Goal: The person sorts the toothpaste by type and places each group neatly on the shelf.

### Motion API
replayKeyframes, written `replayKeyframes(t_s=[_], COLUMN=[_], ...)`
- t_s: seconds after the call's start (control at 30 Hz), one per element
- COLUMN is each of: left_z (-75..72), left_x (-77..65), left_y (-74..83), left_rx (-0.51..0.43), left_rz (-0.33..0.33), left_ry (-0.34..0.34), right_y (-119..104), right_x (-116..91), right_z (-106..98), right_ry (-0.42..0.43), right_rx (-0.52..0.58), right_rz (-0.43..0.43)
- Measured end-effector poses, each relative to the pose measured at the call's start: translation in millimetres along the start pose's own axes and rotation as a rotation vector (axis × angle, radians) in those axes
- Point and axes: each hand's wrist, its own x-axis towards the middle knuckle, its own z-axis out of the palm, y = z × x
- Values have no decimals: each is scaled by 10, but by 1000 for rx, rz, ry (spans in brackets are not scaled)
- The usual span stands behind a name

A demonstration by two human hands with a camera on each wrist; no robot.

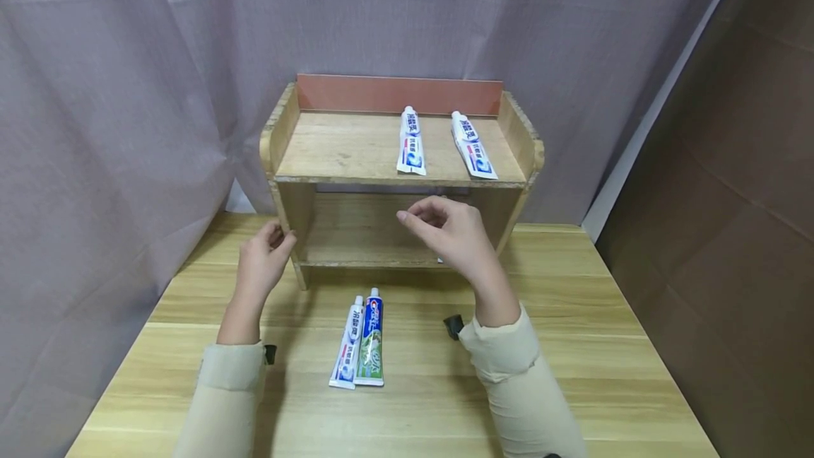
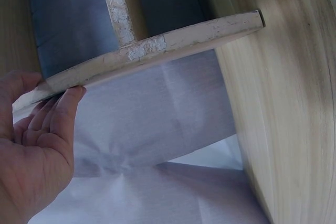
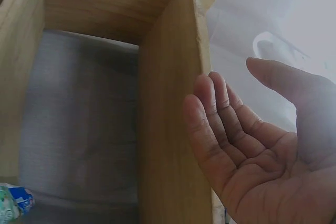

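Note:
My left hand (image 1: 266, 253) holds the front edge of the left side panel of a small two-tier wooden shelf (image 1: 343, 150); in the left wrist view, thumb and fingers (image 2: 65, 111) lie on either side of the board. Nothing is in my right hand (image 1: 454, 232), raised before the shelf's lower opening with fingers loosely bent and thumb apart. Two white-and-blue toothpaste tubes (image 1: 412, 143) (image 1: 474, 147) lie on the top board. Before the shelf, a white-and-blue tube (image 1: 348, 348) lies against a green-and-blue tube (image 1: 372, 341). A green-and-blue tube (image 3: 16, 203) shows partly in the right wrist view.
The shelf stands at the back of a wood-grain table (image 1: 604, 359), close to a grey curtain (image 1: 394, 13). A reddish-brown back strip (image 1: 400, 94) and raised side panels border the top board. A brown panel (image 1: 718, 196) stands at the right. Dark wrist-camera parts (image 1: 453, 326) protrude near the sleeves.

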Motion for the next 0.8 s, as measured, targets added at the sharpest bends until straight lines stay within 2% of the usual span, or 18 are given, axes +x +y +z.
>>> replayKeyframes(t_s=[0.33, 0.6, 0.8], left_z=[-4, -10, -9], left_x=[-6, 8, 4], left_y=[-3, 0, -3], left_rx=[-3, -1, -1], left_rz=[9, 10, 14], left_ry=[-5, -4, -10], right_y=[217, 418, 561], right_x=[-159, -309, -414], right_z=[142, 336, 501], right_ry=[-43, -88, -112], right_rx=[38, 120, 131], right_rz=[68, 128, 162])
